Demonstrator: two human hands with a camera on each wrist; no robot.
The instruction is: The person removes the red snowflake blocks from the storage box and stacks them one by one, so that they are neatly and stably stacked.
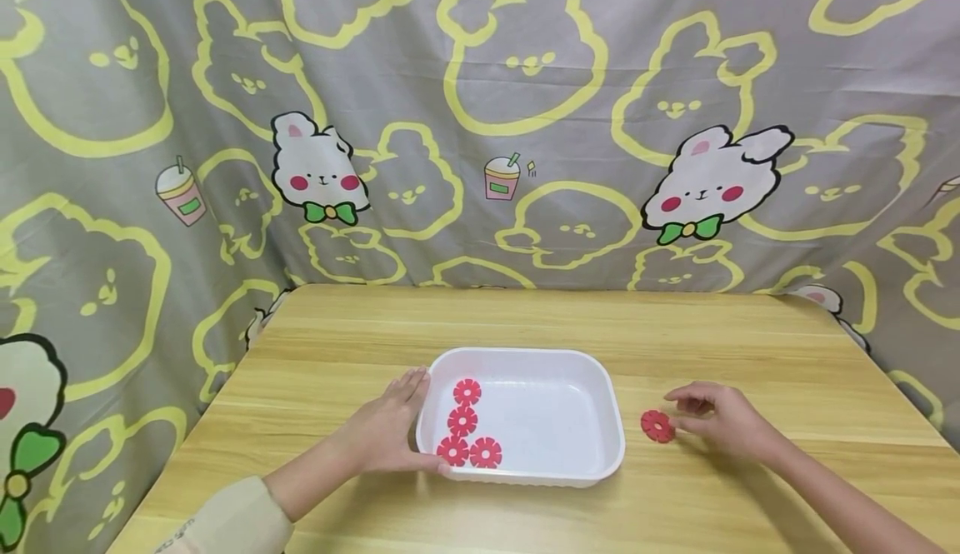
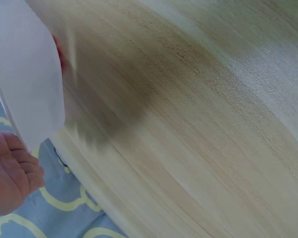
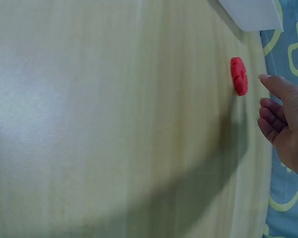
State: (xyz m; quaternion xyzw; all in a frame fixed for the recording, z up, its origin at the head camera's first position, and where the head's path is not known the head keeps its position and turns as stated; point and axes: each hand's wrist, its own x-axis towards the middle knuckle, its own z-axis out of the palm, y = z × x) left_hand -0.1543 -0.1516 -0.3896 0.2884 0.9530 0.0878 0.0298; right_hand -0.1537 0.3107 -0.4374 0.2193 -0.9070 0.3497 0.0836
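Head view: on the wood-grain counter (image 1: 525,316), backed along its far edge by a grey cartoon-print curtain (image 1: 420,96), four red notched discs (image 1: 453,421) line the left end of a white rectangular tray (image 1: 558,429). The left hand (image 1: 388,431) holds that end. Past bare counter right of the tray, a fifth red disc (image 1: 648,427) adjoins the right hand (image 1: 722,422).

Left wrist: fingers and thumb flank the tray wall.

Right wrist: the fingers (image 3: 273,119) are parted.

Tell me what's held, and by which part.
Left hand holds the white rectangular tray by its left end; right hand holds nothing, near a red notched disc.
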